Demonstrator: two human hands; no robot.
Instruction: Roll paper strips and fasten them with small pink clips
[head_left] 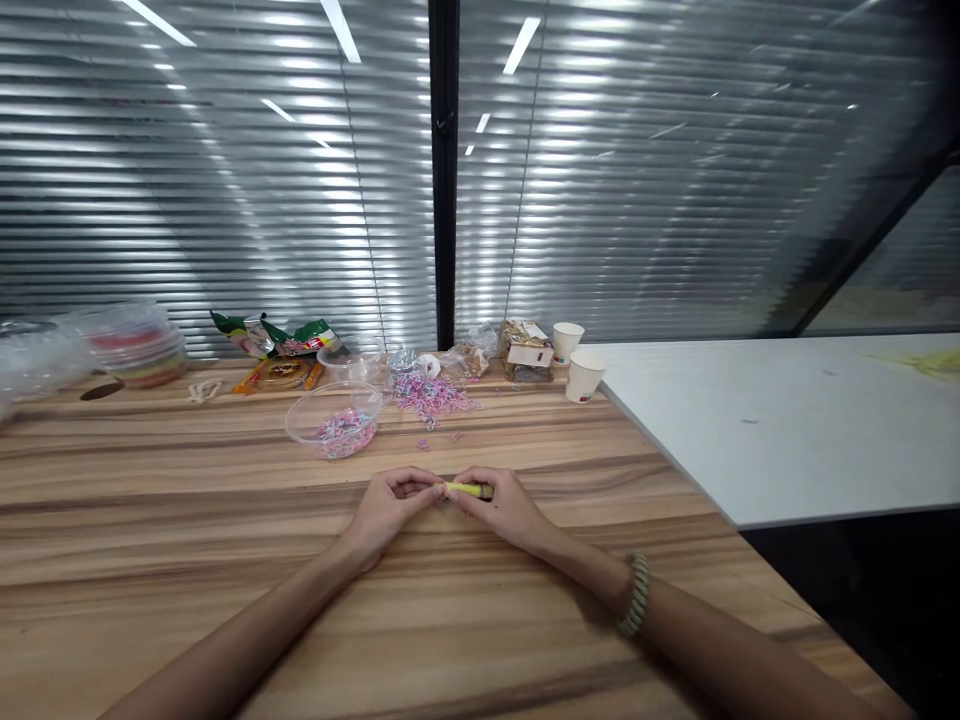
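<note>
A short yellow stick-like piece point(471, 489) lies between my two hands, just above the wooden table. My right hand point(495, 503) is closed around it, thumb and fingers pinching it. At its left end, the thumb and index finger of my left hand point(391, 508) are pressed together. Something small and pinkish shows at those fingertips, too small to name. Beyond the hands stands a clear round plastic bowl point(334, 422) with small pink and teal loop-like pieces in it. A heap of similar pieces point(431, 395) lies right of the bowl, with several strays nearby.
Along the back of the wooden table point(187, 520) are stacked plastic tubs point(135, 345), a green snack packet point(281, 338), a small box point(529, 345) and two paper cups point(584, 375). A white table point(787, 430) adjoins on the right. Window blinds rise behind.
</note>
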